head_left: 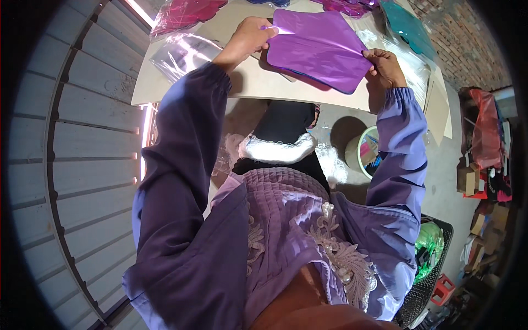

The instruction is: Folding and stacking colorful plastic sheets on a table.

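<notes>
A shiny purple sheet (324, 49) with rounded corners and a faint crease across its middle is stretched between my two hands over the table. My left hand (250, 41) is closed on its left edge, thumb on top. Its right corner is pinched by the thumb and fingers of my right hand (386, 67). A dark edge shows along the sheet's lower rim; I cannot tell whether that is a second layer. Clear plastic bags (179, 58) lie left of my left hand. More clear plastic film (410, 52) lies beyond my right hand.
On the pale table (148, 82), bagged pink pieces (184, 16) lie far left and a teal piece (407, 27) far right. Below stands a light round bin (360, 151) with colourful scraps. A black crate (440, 258) with green plastic and a red stool (443, 290) are at right.
</notes>
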### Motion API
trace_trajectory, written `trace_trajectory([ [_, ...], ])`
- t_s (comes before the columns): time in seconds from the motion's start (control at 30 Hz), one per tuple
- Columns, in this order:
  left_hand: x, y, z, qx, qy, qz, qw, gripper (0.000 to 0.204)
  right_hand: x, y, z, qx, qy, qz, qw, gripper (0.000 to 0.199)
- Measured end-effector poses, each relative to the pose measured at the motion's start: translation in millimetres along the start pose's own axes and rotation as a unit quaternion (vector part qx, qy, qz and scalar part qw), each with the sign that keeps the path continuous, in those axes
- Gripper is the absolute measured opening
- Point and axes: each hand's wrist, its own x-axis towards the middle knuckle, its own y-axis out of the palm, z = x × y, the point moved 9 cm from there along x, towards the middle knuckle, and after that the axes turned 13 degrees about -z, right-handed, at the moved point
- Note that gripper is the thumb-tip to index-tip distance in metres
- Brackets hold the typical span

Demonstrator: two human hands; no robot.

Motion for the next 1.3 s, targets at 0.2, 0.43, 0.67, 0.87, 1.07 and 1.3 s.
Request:
trace_trajectory([
  [0.2, -6, 1, -4, -0.04, -0.008, 0.041, 0.998, 0.025, 4, 0, -10, 0.033, 0.025, 0.009, 0.999, 0.01],
  [0.43, -13, -2, -7, -0.008, -0.021, 0.07, 0.997, 0.03, 1, -4, -15, 0.007, 0.034, 0.01, 0.999, 0.01],
  [0.67, -20, -2, -17, 0.15, 0.169, 0.192, 0.955, 0.049, 0, -1, -16, 0.033, 0.077, 0.009, 0.996, 0.008],
  [0.87, -17, 5, -18, 0.286, 0.228, 0.147, 0.919, 0.06, 5, -7, -24, 0.052, 0.102, 0.014, 0.993, 0.008],
  [1.07, -15, -1, -19, 0.299, 0.199, 0.116, 0.926, 0.057, 0, -2, -22, 0.058, 0.105, 0.008, 0.993, 0.008],
  [1.3, -26, 1, -35, 0.323, 0.208, 0.118, 0.916, 0.057, -1, -1, -20, 0.046, 0.091, 0.002, 0.995, 0.008],
])
